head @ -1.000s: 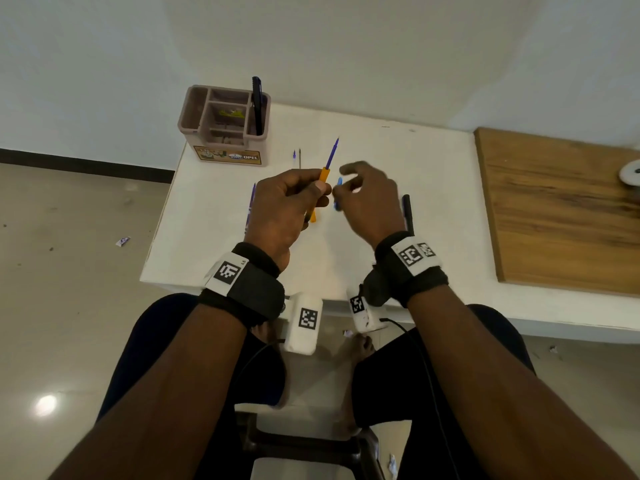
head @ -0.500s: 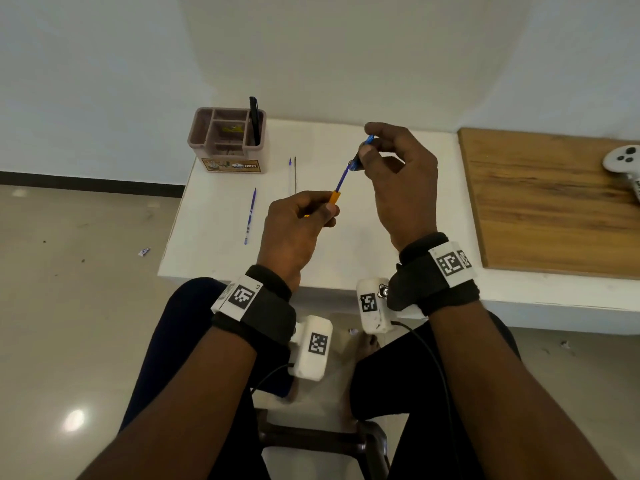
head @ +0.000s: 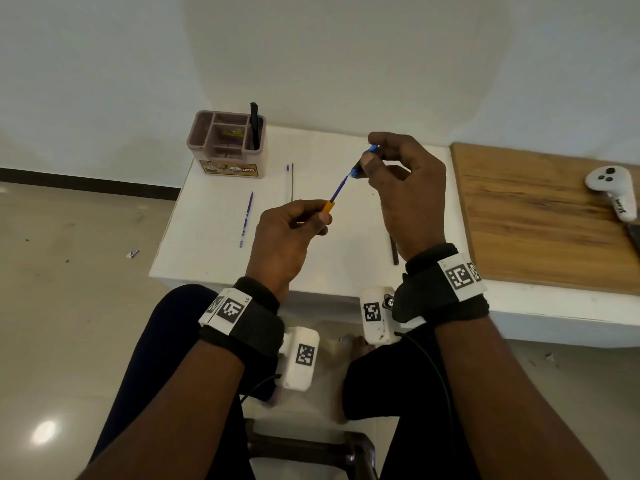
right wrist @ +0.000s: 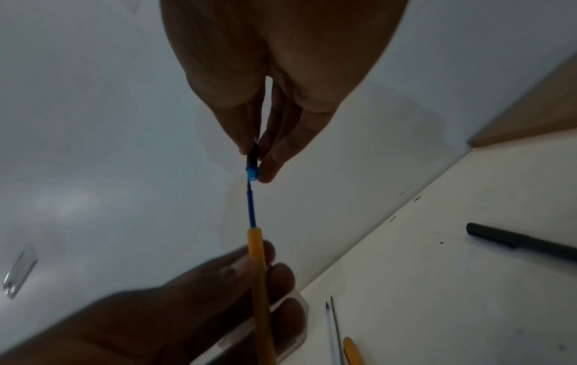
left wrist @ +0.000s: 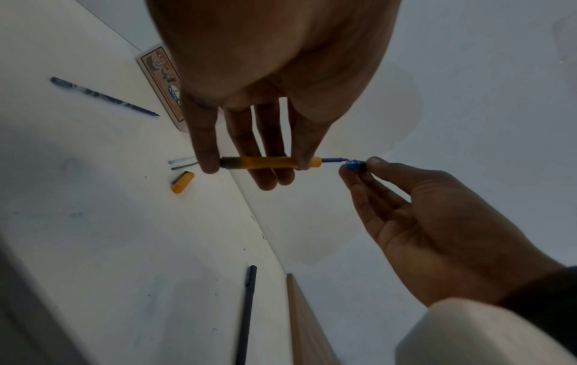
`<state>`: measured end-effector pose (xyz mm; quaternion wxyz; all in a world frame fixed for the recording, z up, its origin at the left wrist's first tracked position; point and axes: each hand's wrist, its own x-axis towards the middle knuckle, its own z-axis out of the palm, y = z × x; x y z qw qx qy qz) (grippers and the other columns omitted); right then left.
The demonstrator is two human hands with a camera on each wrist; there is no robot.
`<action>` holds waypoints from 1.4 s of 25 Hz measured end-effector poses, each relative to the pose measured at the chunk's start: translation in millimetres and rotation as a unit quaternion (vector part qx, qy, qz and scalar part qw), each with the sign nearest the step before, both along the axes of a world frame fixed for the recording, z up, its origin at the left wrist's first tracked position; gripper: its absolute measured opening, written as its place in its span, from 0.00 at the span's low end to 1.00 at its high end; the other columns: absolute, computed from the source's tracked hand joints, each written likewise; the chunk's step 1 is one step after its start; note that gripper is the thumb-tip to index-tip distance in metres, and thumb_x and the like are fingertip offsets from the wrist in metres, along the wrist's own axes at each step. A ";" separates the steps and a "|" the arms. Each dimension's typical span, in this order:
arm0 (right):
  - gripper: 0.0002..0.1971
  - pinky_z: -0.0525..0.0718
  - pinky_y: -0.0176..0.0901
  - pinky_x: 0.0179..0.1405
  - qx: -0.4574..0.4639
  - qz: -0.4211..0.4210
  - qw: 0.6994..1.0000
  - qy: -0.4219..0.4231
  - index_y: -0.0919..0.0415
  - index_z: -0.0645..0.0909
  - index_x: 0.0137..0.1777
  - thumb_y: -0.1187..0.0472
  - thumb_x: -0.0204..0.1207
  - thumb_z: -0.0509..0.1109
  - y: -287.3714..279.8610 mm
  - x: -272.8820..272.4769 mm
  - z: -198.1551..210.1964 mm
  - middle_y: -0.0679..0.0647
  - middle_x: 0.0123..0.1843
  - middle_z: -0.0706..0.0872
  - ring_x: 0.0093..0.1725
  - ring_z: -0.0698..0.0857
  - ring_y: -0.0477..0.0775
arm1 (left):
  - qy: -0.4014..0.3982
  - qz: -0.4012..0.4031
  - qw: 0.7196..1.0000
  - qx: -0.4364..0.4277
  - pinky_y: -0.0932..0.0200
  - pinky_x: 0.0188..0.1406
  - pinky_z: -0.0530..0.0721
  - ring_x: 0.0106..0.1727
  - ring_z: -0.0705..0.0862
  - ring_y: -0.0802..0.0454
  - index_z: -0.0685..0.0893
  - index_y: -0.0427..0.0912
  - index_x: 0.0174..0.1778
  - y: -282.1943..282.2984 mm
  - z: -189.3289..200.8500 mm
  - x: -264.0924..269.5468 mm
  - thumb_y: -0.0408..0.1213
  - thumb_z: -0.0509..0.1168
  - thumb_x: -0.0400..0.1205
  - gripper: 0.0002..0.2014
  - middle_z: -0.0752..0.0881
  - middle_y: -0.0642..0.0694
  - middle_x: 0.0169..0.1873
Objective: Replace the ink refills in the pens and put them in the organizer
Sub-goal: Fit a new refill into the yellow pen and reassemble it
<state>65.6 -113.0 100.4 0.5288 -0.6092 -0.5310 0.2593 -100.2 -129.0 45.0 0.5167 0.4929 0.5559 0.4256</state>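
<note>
A white counter (head: 214,237) stands against a pale wall, a wooden board to its right. Above it, the left hand (head: 287,237) is closed round the orange pen barrel (left wrist: 265,163), and a blue refill (head: 339,188) juts from the barrel's open end. Just beyond that grip, the right hand (head: 405,188) pinches the blue tip piece (left wrist: 354,165) at the refill's far end. The step looks like seating the refill; next the tip piece must slide down it and join the barrel, kept in line. The organizer (head: 227,143), well beyond both grips, holds a black pen (head: 254,124).
</note>
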 end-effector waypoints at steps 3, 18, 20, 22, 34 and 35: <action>0.12 0.92 0.53 0.58 0.009 -0.005 1.000 -0.003 0.59 0.87 0.67 0.64 0.85 0.72 5.5 -7.3 -1.9 0.51 0.54 0.92 0.47 0.96 0.48 | 0.001 0.002 1.000 -0.001 0.63 0.50 0.84 0.49 0.93 0.58 0.92 0.47 0.65 5.0 -3.4 -3.3 0.39 0.72 0.86 0.12 0.95 0.50 0.49; 0.10 0.89 0.32 0.51 -0.018 0.017 0.998 -0.060 0.54 0.88 0.62 0.63 0.83 0.74 19.3 -12.8 -17.2 0.41 0.48 0.90 0.47 0.94 0.49 | 0.021 0.001 1.000 -0.004 0.58 0.55 0.88 0.50 0.93 0.56 0.91 0.48 0.64 18.8 -14.7 -7.3 0.40 0.72 0.86 0.11 0.95 0.50 0.51; 0.09 0.87 0.27 0.48 -0.025 0.030 0.996 -0.082 0.54 0.88 0.61 0.62 0.82 0.75 17.4 -12.2 -19.0 0.40 0.47 0.89 0.46 0.93 0.47 | 0.023 -0.002 1.000 0.002 0.60 0.54 0.87 0.50 0.93 0.56 0.91 0.48 0.65 19.2 -13.8 -3.7 0.40 0.71 0.87 0.12 0.95 0.50 0.51; 0.09 0.87 0.26 0.48 -0.037 0.048 0.994 -0.095 0.53 0.88 0.61 0.61 0.82 0.76 14.9 -12.7 -22.8 0.39 0.47 0.88 0.46 0.93 0.45 | 0.019 -0.002 1.000 0.006 0.62 0.53 0.86 0.50 0.93 0.57 0.91 0.48 0.66 19.5 -13.1 -1.7 0.40 0.71 0.87 0.12 0.95 0.51 0.51; 0.05 0.92 0.45 0.47 -0.104 0.057 0.991 -0.067 0.57 0.90 0.49 0.56 0.80 0.78 16.6 -7.0 -26.1 0.49 0.42 0.93 0.38 0.93 0.50 | 0.026 -0.007 0.999 0.033 0.60 0.61 0.88 0.53 0.92 0.53 0.91 0.47 0.65 19.8 -15.7 -0.1 0.38 0.71 0.87 0.12 0.94 0.50 0.52; 0.08 0.91 0.43 0.44 -0.112 0.052 0.990 -0.066 0.58 0.89 0.47 0.54 0.80 0.78 17.4 -6.5 -25.9 0.50 0.39 0.92 0.35 0.92 0.50 | 0.024 -0.007 0.999 0.036 0.59 0.62 0.88 0.54 0.92 0.53 0.92 0.47 0.65 20.0 -15.9 -0.1 0.38 0.71 0.87 0.12 0.94 0.50 0.52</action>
